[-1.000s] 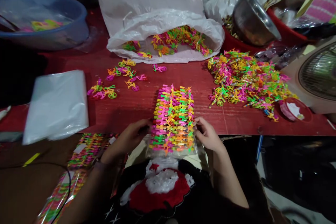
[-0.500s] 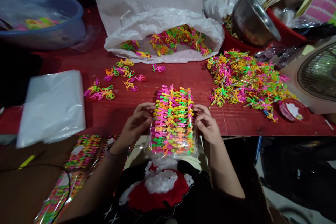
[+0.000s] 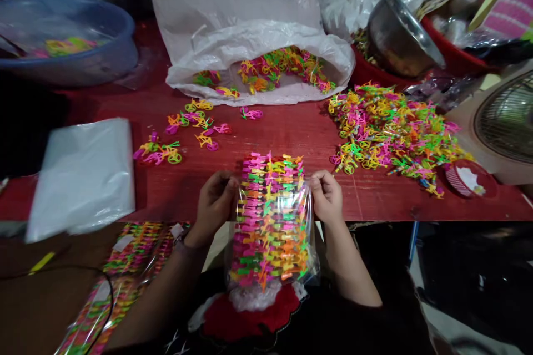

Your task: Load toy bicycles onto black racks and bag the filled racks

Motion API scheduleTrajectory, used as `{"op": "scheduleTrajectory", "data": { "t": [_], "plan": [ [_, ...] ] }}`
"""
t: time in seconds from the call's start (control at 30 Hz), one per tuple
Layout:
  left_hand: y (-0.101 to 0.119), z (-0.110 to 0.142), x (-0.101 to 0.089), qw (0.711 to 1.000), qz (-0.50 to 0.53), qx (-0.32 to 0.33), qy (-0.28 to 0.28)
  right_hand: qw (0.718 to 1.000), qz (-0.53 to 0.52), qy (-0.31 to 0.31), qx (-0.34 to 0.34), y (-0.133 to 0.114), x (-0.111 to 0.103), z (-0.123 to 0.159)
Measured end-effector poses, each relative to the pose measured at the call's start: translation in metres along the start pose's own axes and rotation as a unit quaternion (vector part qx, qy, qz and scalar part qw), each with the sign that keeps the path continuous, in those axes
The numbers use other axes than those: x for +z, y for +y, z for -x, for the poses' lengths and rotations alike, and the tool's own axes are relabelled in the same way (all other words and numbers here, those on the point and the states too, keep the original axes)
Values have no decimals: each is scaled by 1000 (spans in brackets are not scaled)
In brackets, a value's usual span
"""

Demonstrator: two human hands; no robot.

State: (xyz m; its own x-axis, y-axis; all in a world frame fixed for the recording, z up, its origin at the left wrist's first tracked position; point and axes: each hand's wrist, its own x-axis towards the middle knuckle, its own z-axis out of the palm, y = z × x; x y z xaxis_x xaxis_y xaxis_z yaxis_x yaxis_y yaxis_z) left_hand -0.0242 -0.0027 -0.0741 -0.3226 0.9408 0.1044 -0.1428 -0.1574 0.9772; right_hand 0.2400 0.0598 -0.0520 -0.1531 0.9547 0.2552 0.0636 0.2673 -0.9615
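A clear plastic bag (image 3: 270, 255) hangs over the near edge of the red table (image 3: 291, 127), and a stacked block of small neon toy bicycles (image 3: 270, 199) sits mostly inside it. My left hand (image 3: 214, 205) pinches the bag's left rim and my right hand (image 3: 327, 197) pinches its right rim, both closed. The top of the stack sticks out above the bag's mouth.
A heap of loose toy bicycles (image 3: 391, 127) lies at the right, and several more (image 3: 183, 133) are scattered at the left. A big white sack (image 3: 258, 61), a blue basin (image 3: 66, 39), a pile of clear bags (image 3: 83, 177), filled packets (image 3: 125, 266), a metal bowl (image 3: 400, 33) and a fan (image 3: 506, 116) surround them.
The stack has slid down off the table into the bag, which now hangs lower over my lap. Both hands moved from the stack's sides to the bag's rim.
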Motion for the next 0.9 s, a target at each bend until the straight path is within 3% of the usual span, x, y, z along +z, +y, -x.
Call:
{"op": "scheduleTrajectory", "data": {
  "t": [0.17, 0.27, 0.43, 0.57, 0.77, 0.9],
  "plan": [
    [6, -15, 4, 999, 0, 35, -39, 999, 6, -33, -41, 3, -6, -18],
    [13, -25, 7, 994, 5, 64, -85, 997, -22, -76, -23, 0, -4, -27],
    [34, -27, 4, 989, -18, 120, -79, 993, -68, -75, -52, -25, 1, -27],
    [77, -17, 1, 973, 1, 212, -97, 981, -113, -70, -139, -61, 2, -15],
    [159, 15, 9, 916, 23, 348, -197, 954, -157, -102, -234, -134, 2, 18],
    [184, 41, 0, 887, -9, 405, -222, 948, -136, -64, -281, -173, -5, 34]
  ]
}}
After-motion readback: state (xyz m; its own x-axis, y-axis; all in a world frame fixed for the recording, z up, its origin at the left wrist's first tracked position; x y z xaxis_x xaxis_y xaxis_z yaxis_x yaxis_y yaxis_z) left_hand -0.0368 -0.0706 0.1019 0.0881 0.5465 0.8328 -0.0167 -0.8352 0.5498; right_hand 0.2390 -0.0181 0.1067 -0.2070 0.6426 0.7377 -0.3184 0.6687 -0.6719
